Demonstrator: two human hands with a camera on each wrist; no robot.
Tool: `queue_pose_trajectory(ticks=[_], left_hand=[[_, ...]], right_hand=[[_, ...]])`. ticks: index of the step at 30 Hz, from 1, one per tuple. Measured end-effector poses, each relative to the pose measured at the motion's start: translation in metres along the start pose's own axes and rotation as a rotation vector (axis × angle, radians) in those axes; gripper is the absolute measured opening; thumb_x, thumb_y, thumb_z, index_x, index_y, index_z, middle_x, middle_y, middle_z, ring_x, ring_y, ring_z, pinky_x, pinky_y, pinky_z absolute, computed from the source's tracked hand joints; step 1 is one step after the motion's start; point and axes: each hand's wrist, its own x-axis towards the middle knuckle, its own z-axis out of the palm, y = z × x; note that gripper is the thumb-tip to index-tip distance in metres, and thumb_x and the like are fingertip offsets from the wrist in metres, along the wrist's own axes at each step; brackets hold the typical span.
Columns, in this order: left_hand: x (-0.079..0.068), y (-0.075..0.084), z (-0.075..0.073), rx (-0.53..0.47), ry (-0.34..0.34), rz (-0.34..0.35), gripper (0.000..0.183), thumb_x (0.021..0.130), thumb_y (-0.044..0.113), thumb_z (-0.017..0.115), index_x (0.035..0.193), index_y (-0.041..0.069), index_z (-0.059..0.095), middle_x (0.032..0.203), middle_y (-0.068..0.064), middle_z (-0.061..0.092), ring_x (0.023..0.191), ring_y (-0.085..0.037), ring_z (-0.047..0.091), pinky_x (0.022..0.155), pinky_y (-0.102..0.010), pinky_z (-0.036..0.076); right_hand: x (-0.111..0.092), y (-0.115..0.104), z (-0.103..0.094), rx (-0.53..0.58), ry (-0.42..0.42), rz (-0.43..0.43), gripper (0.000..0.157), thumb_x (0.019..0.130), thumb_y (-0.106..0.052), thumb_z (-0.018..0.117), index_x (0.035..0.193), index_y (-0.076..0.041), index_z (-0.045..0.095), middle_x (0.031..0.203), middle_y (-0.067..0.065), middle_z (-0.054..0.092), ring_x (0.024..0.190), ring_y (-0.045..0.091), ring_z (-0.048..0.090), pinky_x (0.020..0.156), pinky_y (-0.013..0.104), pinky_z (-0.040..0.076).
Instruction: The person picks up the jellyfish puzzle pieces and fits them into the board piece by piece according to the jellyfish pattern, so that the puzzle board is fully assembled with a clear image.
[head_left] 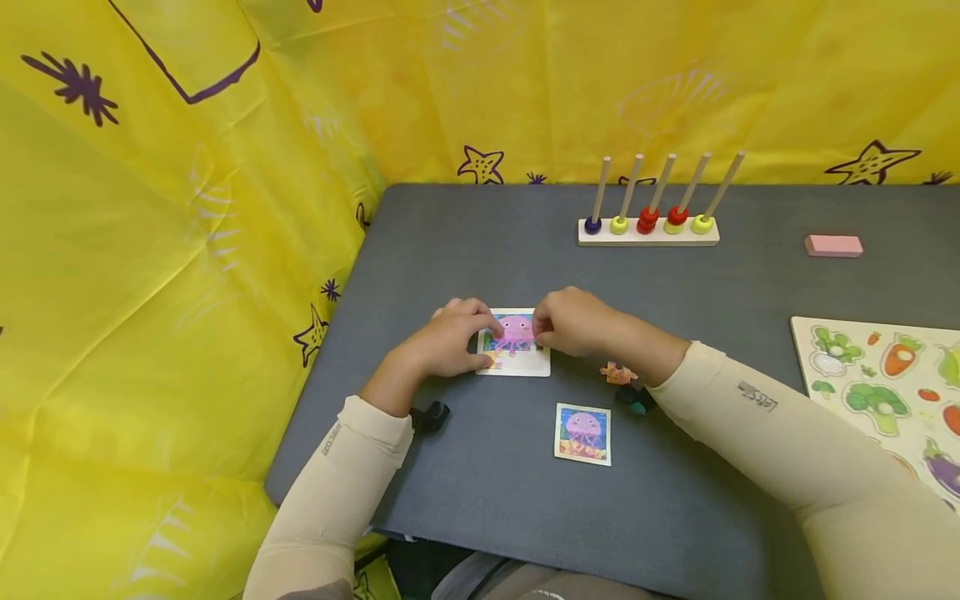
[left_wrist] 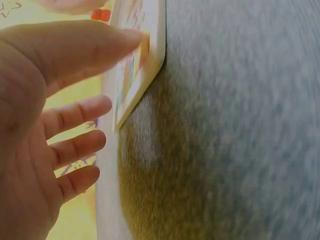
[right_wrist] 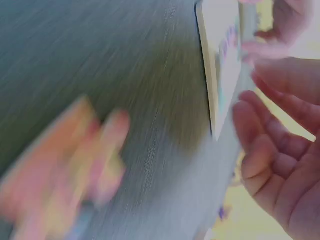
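A small jigsaw board (head_left: 528, 364) with a white frame lies flat on the grey table, a pink jellyfish partly pieced together in it; its lower right part is bare. My left hand (head_left: 452, 337) rests at its left side, thumb and forefinger touching the board. In the left wrist view the left hand's (left_wrist: 35, 135) other fingers are spread and nearly straight. At the board's right edge is my right hand (head_left: 573, 321), its fingers bent in the right wrist view; whether they pinch a piece is hidden. An orange-pink puzzle piece (head_left: 618, 373) lies beside the right forearm.
A jellyfish picture card (head_left: 582, 434) lies nearer the body. Behind stands a peg stacker (head_left: 648, 237) with coloured rings. To the right are a pink block (head_left: 834, 246) and a vegetable puzzle board (head_left: 855, 367). Yellow cloth (head_left: 187, 333) hangs along the left and back.
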Motion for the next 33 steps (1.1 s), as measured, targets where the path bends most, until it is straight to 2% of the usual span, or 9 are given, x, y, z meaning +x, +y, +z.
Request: queue_pose_trajectory(ticks=[5, 10, 16, 25, 30, 33], left_hand=[[-0.002, 0.004, 0.001, 0.003, -0.041, 0.037, 0.041, 0.089, 0.033, 0.079, 0.129, 0.032, 0.070, 0.142, -0.003, 0.050, 0.130, -0.027, 0.042, 0.111, -0.049, 0.033], [-0.006, 0.003, -0.001, -0.006, -0.063, 0.025, 0.044, 0.089, 0.031, 0.079, 0.132, 0.033, 0.070, 0.146, -0.003, 0.048, 0.133, -0.028, 0.040, 0.112, -0.050, 0.033], [-0.006, 0.000, 0.000, -0.009, -0.059, 0.029, 0.046, 0.087, 0.032, 0.081, 0.132, 0.033, 0.070, 0.145, -0.004, 0.049, 0.133, -0.028, 0.040, 0.112, -0.050, 0.033], [-0.003, 0.004, 0.000, -0.025, -0.075, 0.014, 0.045, 0.087, 0.032, 0.081, 0.131, 0.032, 0.070, 0.146, -0.003, 0.048, 0.133, -0.028, 0.039, 0.113, -0.049, 0.034], [0.001, 0.004, 0.000, -0.031, -0.062, 0.018, 0.045, 0.086, 0.031, 0.082, 0.130, 0.031, 0.071, 0.146, -0.002, 0.048, 0.134, -0.029, 0.039, 0.113, -0.048, 0.034], [0.003, 0.004, 0.000, -0.034, -0.059, 0.026, 0.046, 0.085, 0.032, 0.083, 0.130, 0.029, 0.071, 0.146, -0.003, 0.049, 0.134, -0.030, 0.039, 0.113, -0.048, 0.034]], right_hand=[[-0.037, 0.024, -0.011, -0.017, -0.052, 0.048, 0.007, 0.088, -0.018, 0.080, 0.088, -0.015, 0.074, 0.083, -0.001, 0.067, 0.079, 0.018, 0.059, 0.076, 0.040, 0.050], [-0.065, 0.041, -0.009, -0.045, -0.083, 0.083, 0.032, 0.081, -0.026, 0.087, 0.103, -0.012, 0.069, 0.093, 0.005, 0.062, 0.086, 0.022, 0.056, 0.082, 0.043, 0.048], [-0.084, 0.053, 0.005, -0.035, -0.015, 0.047, 0.025, 0.079, -0.020, 0.087, 0.093, -0.017, 0.068, 0.089, 0.002, 0.056, 0.084, 0.019, 0.051, 0.076, 0.036, 0.043], [-0.083, 0.045, 0.015, -0.003, 0.101, 0.007, 0.021, 0.080, -0.012, 0.085, 0.091, -0.015, 0.068, 0.082, -0.002, 0.060, 0.077, 0.015, 0.053, 0.072, 0.036, 0.045], [-0.069, 0.034, 0.012, 0.044, 0.159, -0.007, 0.013, 0.084, -0.005, 0.080, 0.089, -0.013, 0.071, 0.074, -0.003, 0.061, 0.071, 0.015, 0.054, 0.068, 0.034, 0.046], [-0.055, 0.024, 0.011, 0.084, 0.151, -0.011, 0.009, 0.087, -0.005, 0.077, 0.090, -0.012, 0.073, 0.074, -0.003, 0.062, 0.072, 0.015, 0.055, 0.068, 0.034, 0.046]])
